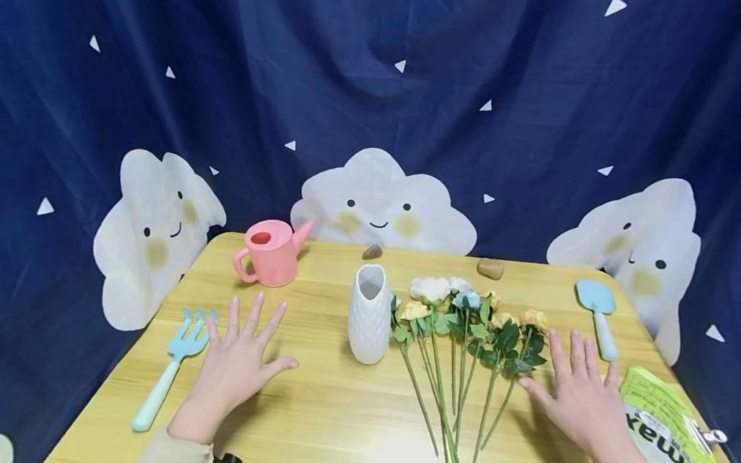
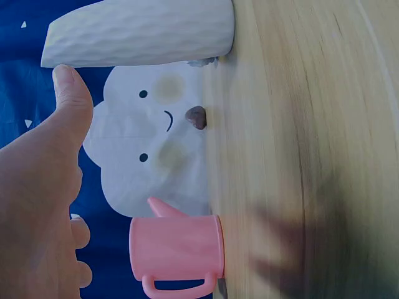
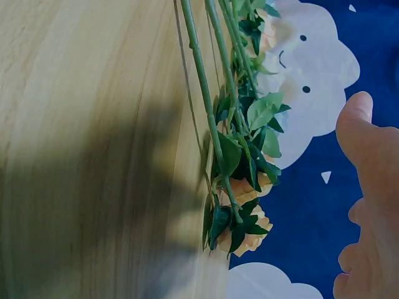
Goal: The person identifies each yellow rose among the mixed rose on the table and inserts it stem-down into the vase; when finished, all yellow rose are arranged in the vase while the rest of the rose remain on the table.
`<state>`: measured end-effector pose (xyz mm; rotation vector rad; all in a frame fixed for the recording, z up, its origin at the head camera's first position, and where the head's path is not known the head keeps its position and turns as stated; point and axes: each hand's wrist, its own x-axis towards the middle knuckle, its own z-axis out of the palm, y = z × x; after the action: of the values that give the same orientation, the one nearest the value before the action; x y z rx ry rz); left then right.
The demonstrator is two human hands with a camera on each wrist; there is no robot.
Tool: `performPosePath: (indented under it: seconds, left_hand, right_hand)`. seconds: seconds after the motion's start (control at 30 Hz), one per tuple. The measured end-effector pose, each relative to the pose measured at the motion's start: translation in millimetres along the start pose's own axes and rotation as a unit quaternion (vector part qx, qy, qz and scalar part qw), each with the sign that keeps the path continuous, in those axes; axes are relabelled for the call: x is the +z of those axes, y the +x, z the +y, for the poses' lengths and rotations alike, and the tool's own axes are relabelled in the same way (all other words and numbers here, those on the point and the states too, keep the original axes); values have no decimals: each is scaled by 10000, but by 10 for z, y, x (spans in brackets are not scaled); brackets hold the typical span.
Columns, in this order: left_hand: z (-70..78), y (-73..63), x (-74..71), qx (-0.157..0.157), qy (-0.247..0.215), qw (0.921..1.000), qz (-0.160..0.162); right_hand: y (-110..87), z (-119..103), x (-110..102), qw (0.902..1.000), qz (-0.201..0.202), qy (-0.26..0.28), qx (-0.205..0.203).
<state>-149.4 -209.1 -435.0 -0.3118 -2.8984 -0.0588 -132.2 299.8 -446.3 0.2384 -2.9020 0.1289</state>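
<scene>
I position the left hand (image 1: 236, 363) above the table (image 1: 301, 417), fingers spread, near the blue garden fork (image 1: 169, 374). I position the right hand (image 1: 583, 408), fingers also spread, just beside the flowers (image 1: 445, 322). The flowers lie on the table between that hand and the white vase (image 1: 369, 323), which stands upright.

Left hand (image 1: 235, 365) to vase (image 1: 369, 327): decent gap
Vase to flowers (image 1: 477, 331): super tight
Right hand (image 1: 580, 403): flowers one side, bag (image 1: 670, 438) the other

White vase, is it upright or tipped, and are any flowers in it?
Upright, holding none: the white vase stands mouth up with nothing sticking out, and the flowers lie beside it on the table.
</scene>
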Motion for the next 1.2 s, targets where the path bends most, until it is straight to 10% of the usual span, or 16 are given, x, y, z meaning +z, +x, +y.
performPosePath:
  seconds: [0.3,0.5,0.63,0.83,1.0,1.2]
  left_hand:
    - [76,15,1,-308,-982,9946,109]
    - [141,32,54,-428,-2601,9638,403]
    - [209,74,122,-527,-3943,9151,667]
    - [402,166,167,-897,-5794,8055,866]
    - [572,193,218,-1101,-6725,7270,848]
    - [719,224,582,-1317,-6999,6984,709]
  right_hand:
    - [18,-54,-107,9920,-109,1226,291]
    - [58,-81,-214,9497,-169,3010,844]
    - [75,-44,-237,8870,-187,4533,863]
    - [55,106,11,7434,-577,6508,1429]
    - [34,0,70,7133,-1178,6449,2477]
    - [25,-74,145,7069,-1816,6205,2868]
